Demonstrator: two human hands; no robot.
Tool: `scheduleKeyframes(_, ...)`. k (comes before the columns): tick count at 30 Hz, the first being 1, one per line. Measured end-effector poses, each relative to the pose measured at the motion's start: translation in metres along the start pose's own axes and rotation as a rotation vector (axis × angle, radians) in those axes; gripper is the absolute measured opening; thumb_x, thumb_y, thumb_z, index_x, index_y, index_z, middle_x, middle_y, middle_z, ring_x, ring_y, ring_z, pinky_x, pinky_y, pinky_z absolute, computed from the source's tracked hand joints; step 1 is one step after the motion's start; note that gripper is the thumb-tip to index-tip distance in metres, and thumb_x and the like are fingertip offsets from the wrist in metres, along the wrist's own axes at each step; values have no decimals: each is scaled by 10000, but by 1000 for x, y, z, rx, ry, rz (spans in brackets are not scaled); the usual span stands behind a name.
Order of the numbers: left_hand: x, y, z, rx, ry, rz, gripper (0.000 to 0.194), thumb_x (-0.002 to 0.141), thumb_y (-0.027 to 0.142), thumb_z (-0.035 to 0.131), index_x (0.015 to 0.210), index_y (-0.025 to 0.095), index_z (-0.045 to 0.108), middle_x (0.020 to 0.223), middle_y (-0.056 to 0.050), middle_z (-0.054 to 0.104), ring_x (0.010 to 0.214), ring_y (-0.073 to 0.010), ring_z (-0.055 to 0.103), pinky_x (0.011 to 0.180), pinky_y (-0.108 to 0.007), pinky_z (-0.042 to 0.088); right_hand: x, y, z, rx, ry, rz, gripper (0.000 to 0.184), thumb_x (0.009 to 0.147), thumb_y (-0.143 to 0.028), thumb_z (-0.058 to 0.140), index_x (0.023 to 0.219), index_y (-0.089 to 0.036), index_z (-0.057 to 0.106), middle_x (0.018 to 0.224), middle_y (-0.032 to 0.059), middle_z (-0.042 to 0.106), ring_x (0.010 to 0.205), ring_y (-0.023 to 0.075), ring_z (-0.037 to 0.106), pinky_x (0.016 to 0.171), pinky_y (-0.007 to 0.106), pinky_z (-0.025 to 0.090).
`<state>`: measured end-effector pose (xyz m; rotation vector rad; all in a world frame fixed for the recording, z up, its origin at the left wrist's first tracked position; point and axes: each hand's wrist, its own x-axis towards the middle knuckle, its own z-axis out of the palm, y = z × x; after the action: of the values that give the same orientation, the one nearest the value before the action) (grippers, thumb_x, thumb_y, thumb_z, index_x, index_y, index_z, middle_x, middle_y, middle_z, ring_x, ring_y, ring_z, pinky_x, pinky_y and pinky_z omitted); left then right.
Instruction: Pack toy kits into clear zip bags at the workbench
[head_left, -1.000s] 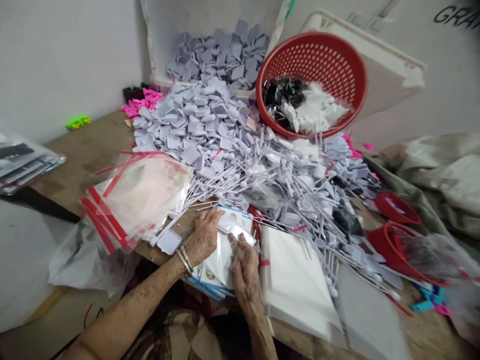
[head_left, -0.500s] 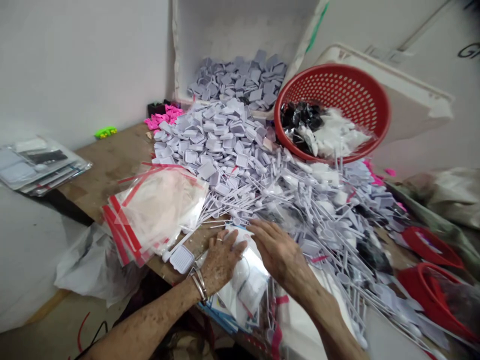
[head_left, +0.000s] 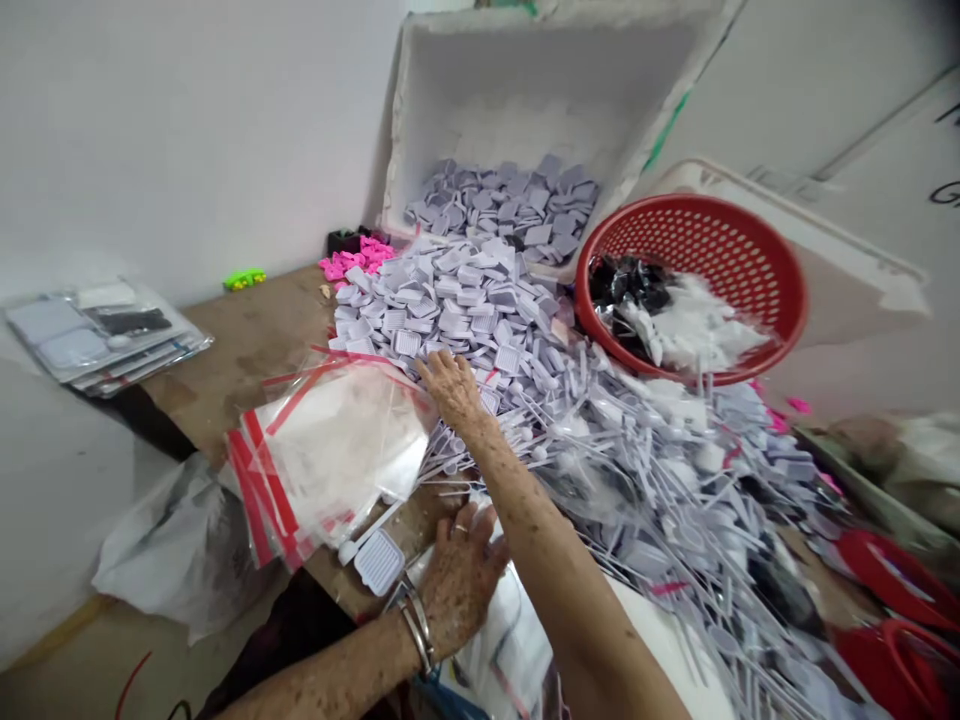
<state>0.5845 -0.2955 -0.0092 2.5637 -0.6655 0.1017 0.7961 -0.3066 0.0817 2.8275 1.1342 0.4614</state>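
My left hand, with a ring and bracelets, presses down on a clear plastic packet with white contents at the near table edge. Its fingers are apart and partly curled. My right hand reaches across to the near left side of a heap of small pale ribbed trays, its fingers spread over the pieces. A single ribbed tray and a small white scoop lie left of my left hand. Clear bags with red strips are stacked left of my right hand.
A white foam box of trays stands behind the heap. A red basket holds black and white packets. Long white scoops are piled to the right. Filled packets and pink pieces sit farther left.
My right hand has left the packet and moved forward to the tray heap. My left hand stays on the packet. The view has shifted, so things appear lower in it.
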Motion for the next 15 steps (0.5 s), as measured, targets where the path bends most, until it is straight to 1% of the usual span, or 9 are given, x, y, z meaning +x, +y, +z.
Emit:
scheduleKeyframes(2, 1, 0, -1, -4, -14, 3, 509, 944, 142, 403, 1440, 260, 389, 1514, -117, 392, 1371, -343, 330, 987, -559, 434, -2, 4, 3, 13, 12, 62, 258, 913, -79, 480, 1068, -147, 675, 1121, 166, 662, 1105, 291, 528, 938, 420, 402)
scheduleKeyframes(4, 1, -1, -1, -7, -19, 14, 500, 942, 136, 394, 1429, 247, 406, 1542, -114, 361, 1381, -348, 315, 1000, -571, 423, -13, 14, -1, 29, 52, 151, 231, 913, -97, 471, 977, -142, 689, 1053, 169, 675, 1047, 301, 544, 905, 424, 416)
scheduleKeyframes(5, 1, -1, -1, -13, -22, 15, 500, 942, 132, 386, 1430, 241, 406, 1553, -112, 350, 1387, -352, 307, 1007, -578, 417, -21, 20, -5, 22, 80, 207, 252, 921, -108, 446, 1006, -133, 682, 1058, 176, 673, 1039, 306, 546, 898, 432, 421)
scheduleKeyframes(7, 1, -2, -3, -46, -34, 7, 513, 945, 125, 368, 1446, 235, 393, 1565, -112, 345, 1398, -357, 297, 1017, -591, 403, -46, 30, -18, 83, 181, 363, 332, 920, -120, 401, 1161, -113, 628, 1059, 170, 672, 985, 292, 569, 857, 425, 449)
scheduleKeyframes(9, 1, -1, -10, -113, -47, -7, 523, 947, 124, 369, 1456, 243, 392, 1566, -114, 353, 1405, -358, 296, 1037, -611, 372, -79, 34, -36, 352, 315, 560, 434, 886, -150, 418, 1303, -123, 535, 964, 110, 688, 831, 246, 603, 740, 377, 489)
scheduleKeyframes(11, 2, 1, -22, -224, -27, -43, 491, 953, 160, 396, 1431, 261, 441, 1560, -112, 370, 1410, -362, 296, 1067, -638, 317, -120, 28, -57, 801, 407, 724, 476, 840, -229, 512, 1313, -169, 522, 820, 28, 684, 662, 196, 599, 603, 320, 491)
scheduleKeyframes(13, 3, 5, -42, -413, 59, -134, 435, 967, 232, 411, 1394, 254, 494, 1533, -118, 410, 1403, -357, 316, 1103, -639, 264, -164, 9, -75, 1080, 431, 777, 395, 792, -286, 650, 1176, -203, 605, 880, 27, 708, 716, 189, 648, 627, 306, 521)
scheduleKeyframes(14, 4, 9, -53, -552, 112, -202, 421, 978, 277, 402, 1385, 239, 504, 1504, -128, 444, 1380, -345, 358, 1111, -617, 271, -186, -3, -82, 1124, 504, 800, 345, 783, -279, 688, 1115, -216, 621, 887, 26, 715, 732, 186, 665, 643, 300, 529)
scheduleKeyframes(15, 4, 12, -65, -739, 147, -266, 429, 988, 332, 390, 1388, 220, 494, 1441, -141, 505, 1328, -317, 432, 1103, -567, 320, -206, -17, -87, 1141, 580, 810, 282, 781, -256, 717, 1045, -222, 626, 889, 28, 721, 762, 189, 683, 668, 298, 540)
